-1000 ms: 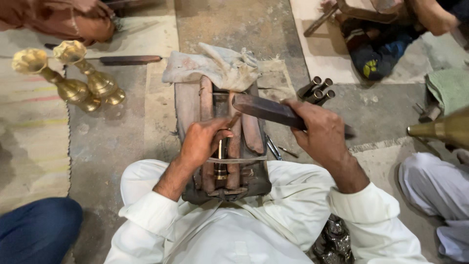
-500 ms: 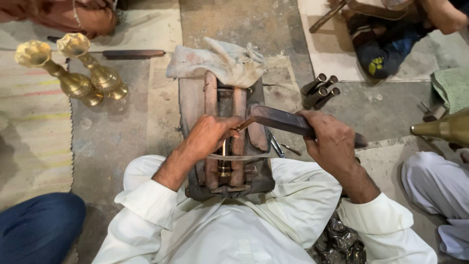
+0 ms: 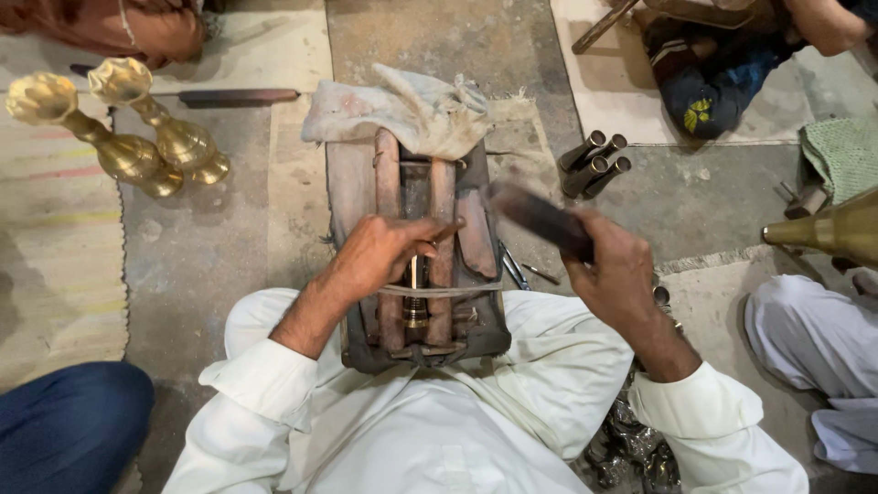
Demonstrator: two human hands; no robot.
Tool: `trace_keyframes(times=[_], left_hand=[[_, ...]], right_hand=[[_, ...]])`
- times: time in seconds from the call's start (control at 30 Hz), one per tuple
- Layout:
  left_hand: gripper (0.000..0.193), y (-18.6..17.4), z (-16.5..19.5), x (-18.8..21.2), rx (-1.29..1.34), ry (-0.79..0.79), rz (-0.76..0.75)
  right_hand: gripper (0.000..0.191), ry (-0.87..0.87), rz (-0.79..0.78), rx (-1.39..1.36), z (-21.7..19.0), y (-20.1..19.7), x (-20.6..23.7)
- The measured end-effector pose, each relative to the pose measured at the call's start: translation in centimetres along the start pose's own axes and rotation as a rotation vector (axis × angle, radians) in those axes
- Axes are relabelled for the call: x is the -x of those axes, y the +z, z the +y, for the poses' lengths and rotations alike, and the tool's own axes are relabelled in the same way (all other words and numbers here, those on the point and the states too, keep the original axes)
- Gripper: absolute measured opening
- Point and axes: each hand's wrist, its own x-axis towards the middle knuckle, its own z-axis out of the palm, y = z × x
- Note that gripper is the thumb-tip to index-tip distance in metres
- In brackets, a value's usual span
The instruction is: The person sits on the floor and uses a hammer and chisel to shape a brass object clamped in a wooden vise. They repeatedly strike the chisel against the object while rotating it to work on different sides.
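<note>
Right hand (image 3: 617, 274) grips dark flat bar (image 3: 540, 220), raised and blurred. Left hand (image 3: 384, 252) closed, pinching small brass piece (image 3: 416, 293) on wooden block (image 3: 416, 238) in lap. Risk: mistimed stroke strikes fingers; piece slips.

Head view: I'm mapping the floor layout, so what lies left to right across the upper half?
Two brass goblet-shaped vases → crumpled pale cloth on the wooden block → bundle of dark metal tubes → green woven mat.
</note>
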Motion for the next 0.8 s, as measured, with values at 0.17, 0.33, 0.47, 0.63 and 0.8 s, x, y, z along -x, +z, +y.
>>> trace_keyframes(times=[0.17, 0.33, 0.47, 0.63, 0.8], left_hand=[[0.035, 0.6, -0.4, 1.2, 0.189, -0.155, 0.223], [0.035, 1.2, -1.2, 1.5, 0.204, -0.124, 0.266], [0.032, 1.7, -1.5, 1.8, 0.185, -0.112, 0.320], [0.025, 2.4, -1.0, 2.2, 0.243, -0.212, 0.392], [0.022, 3.4, -0.8, 2.8, 0.351, -0.508, 0.367]], right_hand=[[0.040, 0.287, -0.133, -0.185, -0.2, -0.1, -1.0], [0.046, -0.079, -0.002, 0.026, -1.8, -0.9, -3.1], [0.045, -0.283, -0.095, 0.232, -3.3, -2.2, -5.8], [0.039, -0.404, -0.168, 0.422, -5.6, -2.7, -9.2], [0.032, -0.367, -0.294, 0.436, -7.7, -2.8, -10.9]])
